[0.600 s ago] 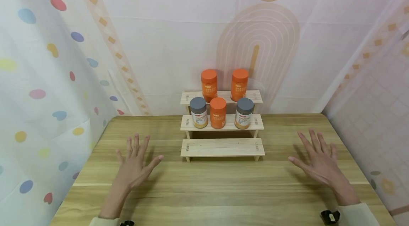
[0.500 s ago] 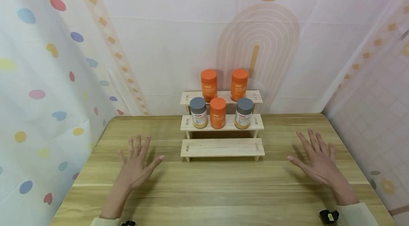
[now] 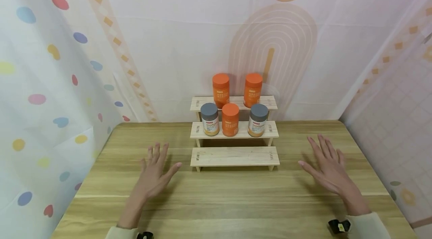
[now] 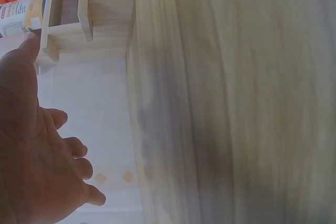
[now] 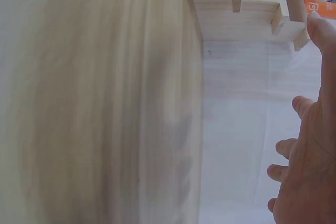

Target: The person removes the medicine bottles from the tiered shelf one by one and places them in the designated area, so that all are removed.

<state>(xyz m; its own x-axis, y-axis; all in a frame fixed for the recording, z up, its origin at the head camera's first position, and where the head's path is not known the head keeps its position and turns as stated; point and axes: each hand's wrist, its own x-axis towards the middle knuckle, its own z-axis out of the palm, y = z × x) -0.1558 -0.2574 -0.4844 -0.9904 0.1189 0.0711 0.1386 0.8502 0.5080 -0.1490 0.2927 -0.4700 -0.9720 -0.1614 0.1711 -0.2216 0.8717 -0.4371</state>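
My left hand [image 3: 153, 175] hovers over the table left of a three-step wooden rack [image 3: 235, 156], fingers spread and holding nothing. On the other side my right hand [image 3: 329, 171] is spread in the same way, also holding nothing. The rack's middle step carries an orange jar [image 3: 230, 121] between a grey-lidded jar [image 3: 210, 119] on the left and another grey-lidded jar [image 3: 258, 121] on the right. Two orange-lidded jars stand on the top step, a left one [image 3: 221, 90] and a right one [image 3: 252, 90]. The bottom step is bare wood.
The wood-grain table [image 3: 229, 201] runs under both hands and the rack. A white patterned cloth [image 3: 175, 55] hangs behind it, with a dotted cloth [image 3: 40, 126] at the left and another patterned cloth [image 3: 388, 119] at the right.
Both hands have moved inward towards the rack, the left one to the right and the right one to the left. The jars and rack stay in place.
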